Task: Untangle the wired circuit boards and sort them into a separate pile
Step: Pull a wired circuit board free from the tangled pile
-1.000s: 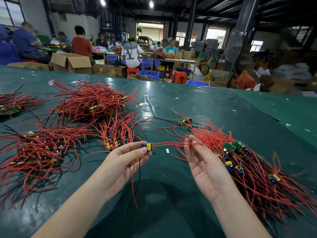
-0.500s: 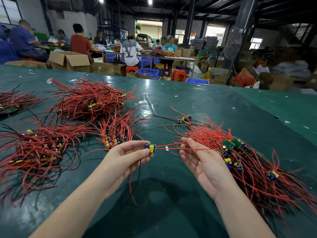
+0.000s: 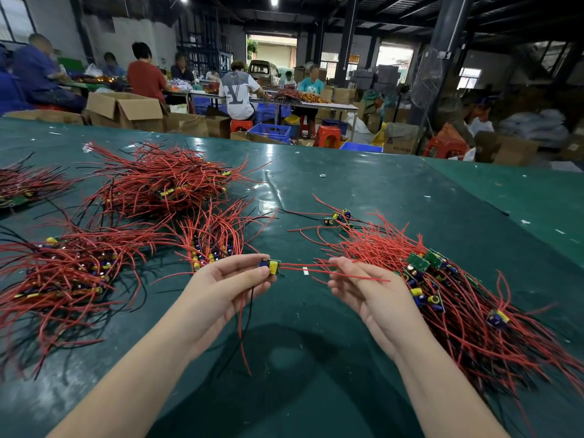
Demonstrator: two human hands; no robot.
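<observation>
My left hand [image 3: 229, 286] pinches a small green circuit board [image 3: 271, 266] with a yellow and a blue part, held above the green table [image 3: 363, 191]. Red wires run from the board to the right across my right hand [image 3: 363, 287], whose fingers lightly pinch them. A red and a black wire hang down from the board below my left hand. To the right lies the tangled pile of wired boards [image 3: 458, 295]. A small sorted pile [image 3: 218, 238] lies just beyond my left hand.
Larger red-wire piles lie at left [image 3: 60, 276], back left [image 3: 164, 184] and far left [image 3: 22, 188]. A few loose boards [image 3: 336, 216] sit beyond the tangled pile. Past the table edge are cardboard boxes [image 3: 126, 110], stools, crates and seated people.
The hands have drawn slightly apart, stretching the board's red wires between them. The left hand still holds the same board.
</observation>
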